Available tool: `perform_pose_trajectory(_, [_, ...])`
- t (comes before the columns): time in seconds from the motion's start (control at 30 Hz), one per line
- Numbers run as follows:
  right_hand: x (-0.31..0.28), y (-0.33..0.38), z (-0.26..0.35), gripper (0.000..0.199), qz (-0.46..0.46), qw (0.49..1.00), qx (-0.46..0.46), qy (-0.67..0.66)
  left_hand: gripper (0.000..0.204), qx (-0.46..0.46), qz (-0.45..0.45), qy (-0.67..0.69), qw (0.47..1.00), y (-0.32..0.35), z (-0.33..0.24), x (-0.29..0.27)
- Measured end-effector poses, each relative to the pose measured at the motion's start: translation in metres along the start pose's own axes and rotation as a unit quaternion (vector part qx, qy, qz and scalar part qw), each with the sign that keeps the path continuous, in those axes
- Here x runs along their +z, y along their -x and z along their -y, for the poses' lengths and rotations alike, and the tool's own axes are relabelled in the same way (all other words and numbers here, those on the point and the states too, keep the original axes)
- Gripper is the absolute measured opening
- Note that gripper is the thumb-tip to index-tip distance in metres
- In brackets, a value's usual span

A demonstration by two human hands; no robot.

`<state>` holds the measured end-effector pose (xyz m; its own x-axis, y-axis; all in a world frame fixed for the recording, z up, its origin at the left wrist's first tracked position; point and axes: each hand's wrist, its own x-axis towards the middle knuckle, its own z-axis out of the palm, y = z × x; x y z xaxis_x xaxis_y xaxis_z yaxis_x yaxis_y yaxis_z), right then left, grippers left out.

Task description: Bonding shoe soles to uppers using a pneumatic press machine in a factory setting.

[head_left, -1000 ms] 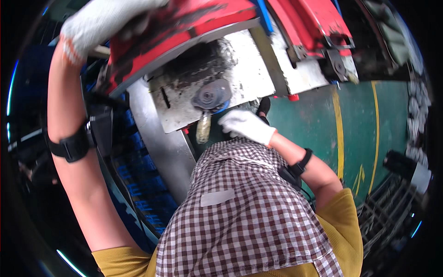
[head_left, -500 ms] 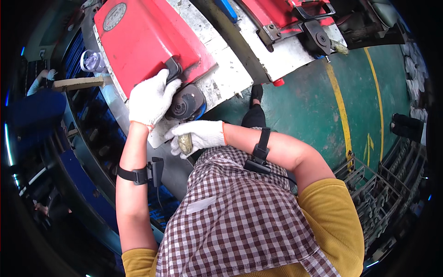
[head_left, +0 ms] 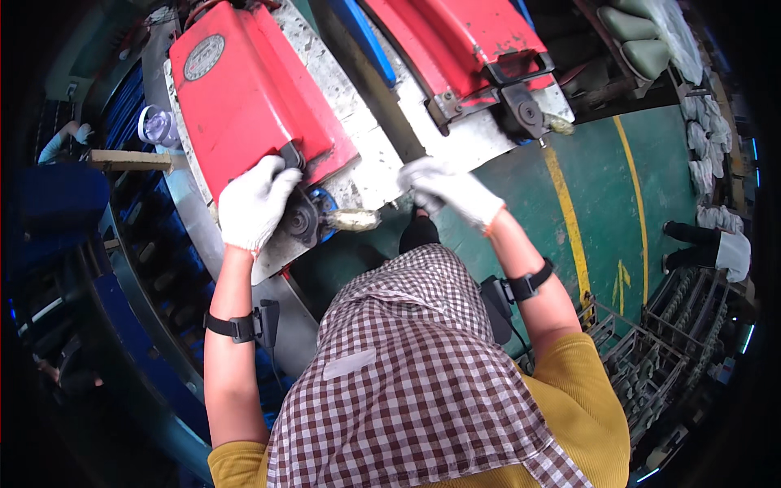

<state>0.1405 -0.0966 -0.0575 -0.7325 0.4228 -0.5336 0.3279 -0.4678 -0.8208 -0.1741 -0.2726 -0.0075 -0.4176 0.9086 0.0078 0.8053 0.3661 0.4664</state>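
Observation:
A red machine cover with a round grey plate lies on a worn white-topped table. My left hand, in a white glove, is closed round the black handle at the cover's near edge. Just beside it sits a dark round hub, from which a lever handle in worn, pale wrapping points right. My right hand, gloved too, is apart from that lever, near the table's front corner. Motion smears its fingers, and whatever they may hold cannot be made out.
A second red cover with its own lever handle stands to the right, past a gap holding a blue bar. A lilac cup is at the left. Metal racks and another person are at far right.
The lever handle has swung from pointing toward me to pointing right. My right hand has let go of it and moved right and away. My left hand stays on the cover's black handle.

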Motion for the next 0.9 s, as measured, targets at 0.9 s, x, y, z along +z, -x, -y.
perform_pose_trajectory(0.9, [-0.099, 0.081, 0.03, 0.035, -0.449, 0.779, -0.165, 0.406, 0.051, 0.411, -0.039, -0.041, 0.91, -0.126, -0.227, 0.109])
